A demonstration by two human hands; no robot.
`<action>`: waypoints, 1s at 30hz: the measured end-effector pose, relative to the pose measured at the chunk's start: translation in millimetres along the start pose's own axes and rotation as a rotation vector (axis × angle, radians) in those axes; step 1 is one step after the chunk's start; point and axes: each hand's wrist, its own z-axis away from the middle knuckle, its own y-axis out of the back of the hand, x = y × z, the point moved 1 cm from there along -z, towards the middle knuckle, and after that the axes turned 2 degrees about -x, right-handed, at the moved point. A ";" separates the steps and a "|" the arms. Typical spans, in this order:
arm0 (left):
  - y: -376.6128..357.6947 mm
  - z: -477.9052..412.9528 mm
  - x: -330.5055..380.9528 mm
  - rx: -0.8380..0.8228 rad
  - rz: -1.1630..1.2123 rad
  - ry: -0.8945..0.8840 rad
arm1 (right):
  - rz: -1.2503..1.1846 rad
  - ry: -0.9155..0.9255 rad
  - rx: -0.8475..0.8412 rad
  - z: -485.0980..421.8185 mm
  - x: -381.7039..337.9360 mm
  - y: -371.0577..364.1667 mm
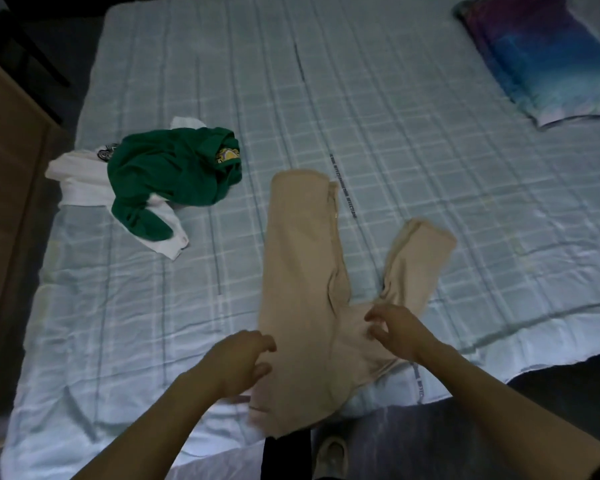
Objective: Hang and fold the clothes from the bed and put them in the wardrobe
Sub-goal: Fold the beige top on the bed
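Bed (430, 161): one, under a pale blue checked quilt.
Clothes count: three, one beige garment (298, 271), one green garment (167, 171), one white garment (80, 188).
Beige garment: spread flat at the middle of the bed's near edge. Its near end hangs over that edge, a long part runs toward the far edge, and a shorter part angles right.
Green and white: bundled near the left edge, green on top of white.
Pillow (541, 60): one, at the far right corner.
Writing: printed strip (343, 185) on the quilt, too blurred to read. Yellow emblem on the green and dark print on the white are both unreadable.
Left hand (239, 362): palm down at the beige garment's left edge, fingers half-curled. Cannot tell whether it pinches cloth.
Right hand (399, 329): over the garment's right side, fingers bent and spread, no cloth seen between them.
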 end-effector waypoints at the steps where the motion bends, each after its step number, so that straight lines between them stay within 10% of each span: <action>1: 8.4 -9.8 -5.0 0.031 0.015 0.004 | -0.022 -0.003 0.016 -11.3 -6.1 5.3; 30: 110.3 -319.8 -107.3 0.322 -0.124 0.002 | -0.667 -0.248 0.443 -341.7 -20.0 62.2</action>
